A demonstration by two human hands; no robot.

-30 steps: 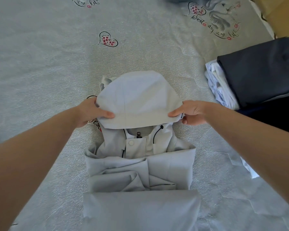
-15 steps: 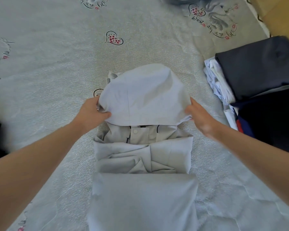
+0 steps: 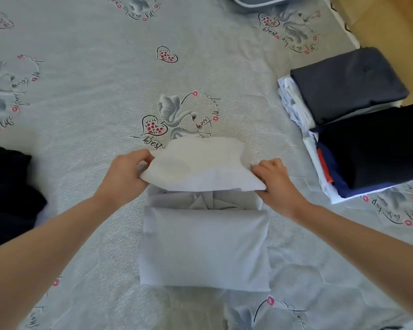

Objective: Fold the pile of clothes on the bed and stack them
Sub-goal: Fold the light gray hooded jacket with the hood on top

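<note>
A light grey hooded jacket [image 3: 204, 248] lies partly folded on the bed [image 3: 93, 96], its lower part turned up into a flat rectangle near me. Its hood [image 3: 200, 165] is lifted and folded toward me over the collar. My left hand [image 3: 122, 177] grips the hood's left edge and my right hand [image 3: 275, 182] grips its right edge. Two stacks of folded clothes sit at the right: a navy piece over white ones [image 3: 346, 84] and a black piece over blue and white ones [image 3: 372, 146].
A crumpled black garment [image 3: 7, 194] lies at the left edge. The bedsheet is grey with swan and heart prints. A grey pillow [image 3: 260, 0] shows at the top. The bed's right edge and a yellowish floor [image 3: 396, 22] are at the upper right.
Both hands have drawn the hood back toward me, so it now covers the collar and buttons. The swan print behind the hood has come into sight.
</note>
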